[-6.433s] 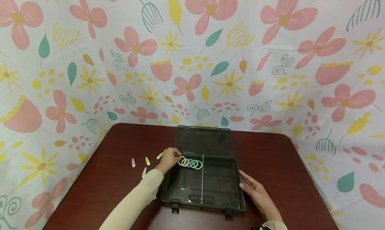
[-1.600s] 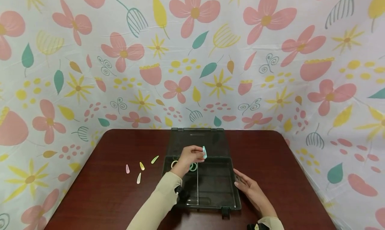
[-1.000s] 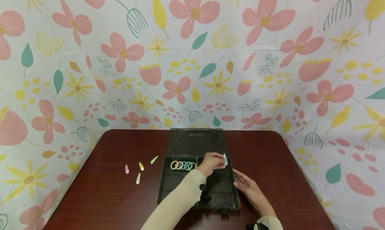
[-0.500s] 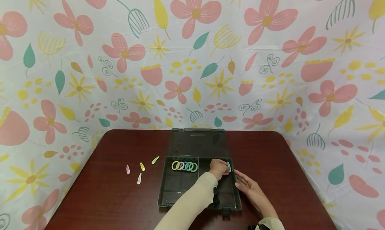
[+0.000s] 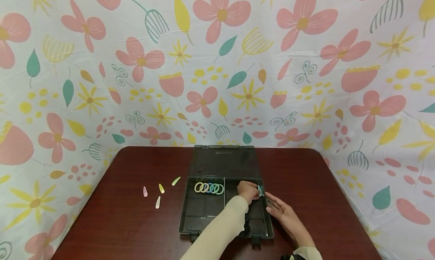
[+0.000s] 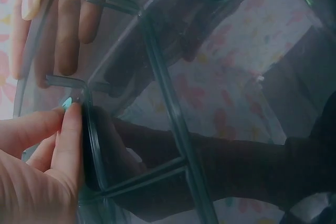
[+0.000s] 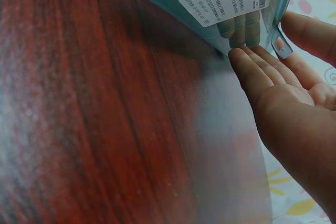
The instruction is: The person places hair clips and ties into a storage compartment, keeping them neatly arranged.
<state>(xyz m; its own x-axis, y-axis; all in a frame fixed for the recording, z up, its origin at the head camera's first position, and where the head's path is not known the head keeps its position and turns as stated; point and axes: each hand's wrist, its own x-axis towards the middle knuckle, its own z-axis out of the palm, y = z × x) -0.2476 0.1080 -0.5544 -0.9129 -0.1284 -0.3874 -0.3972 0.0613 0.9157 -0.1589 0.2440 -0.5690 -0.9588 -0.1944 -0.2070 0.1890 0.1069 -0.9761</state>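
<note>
Between the thumb and fingers of my left hand is a blue hair clip, held low in the right compartment of a dark see-through plastic box, close to its right wall. Only the clip's tip shows in the left wrist view. My right hand lies along the outside of that wall. In the right wrist view its fairly straight fingers touch the box side below a white label. Several pastel rings overlap in a row in the left compartment.
Left of the box, a pink clip, a yellow clip, a white clip and a green clip lie on the dark red table. The box lid lies folded back. A white divider parts the compartments.
My left hand has carried the blue clip rightward over the rings and down into the right compartment. The right hand has stayed at the box's side.
</note>
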